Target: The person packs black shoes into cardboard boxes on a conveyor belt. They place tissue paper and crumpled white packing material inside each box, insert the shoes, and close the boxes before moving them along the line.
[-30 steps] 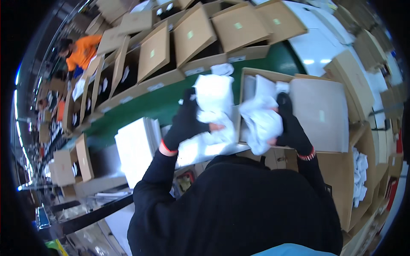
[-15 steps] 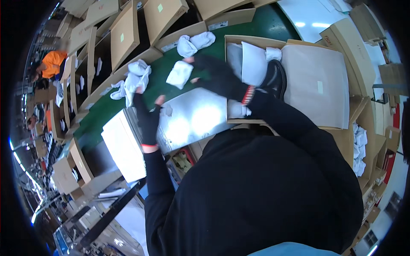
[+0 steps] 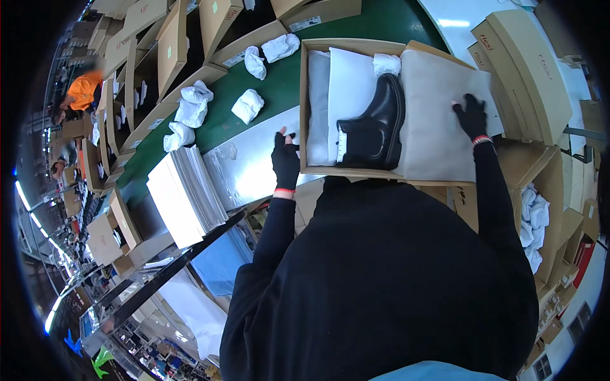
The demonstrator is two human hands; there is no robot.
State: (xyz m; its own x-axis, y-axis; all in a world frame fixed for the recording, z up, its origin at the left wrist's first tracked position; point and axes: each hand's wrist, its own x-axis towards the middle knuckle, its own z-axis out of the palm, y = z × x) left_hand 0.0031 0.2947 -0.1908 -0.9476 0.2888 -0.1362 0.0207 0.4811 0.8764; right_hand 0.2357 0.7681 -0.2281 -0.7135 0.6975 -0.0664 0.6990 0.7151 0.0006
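Between the two hands, near the surface's near edge, a black boot (image 3: 376, 130) lies on its side inside an open cardboard box (image 3: 304, 108), toe toward the far edge, sole to the right. A crumpled white wad (image 3: 386, 65) sits by the toe, and a white sheet (image 3: 348, 75) lies to the boot's left. Grey paper (image 3: 441, 114) spreads over the box's right part. The right hand (image 3: 471, 117) is at that paper's right side, fingers spread, palm down; how firmly it presses I cannot tell. The left hand (image 3: 285, 159) is just beside the box's left wall, fingers apart and slightly bent; contact with the wall is unclear. Both wear black fingerless gloves. Left of the box, white paper bundles (image 3: 248, 106) lie scattered on the green and metal surface (image 3: 254, 168). Farther left, a stack of white sheets (image 3: 184, 197) stands at the near edge. Cardboard boxes (image 3: 173, 54) line the far edge; beyond is a person in orange (image 3: 82, 92).
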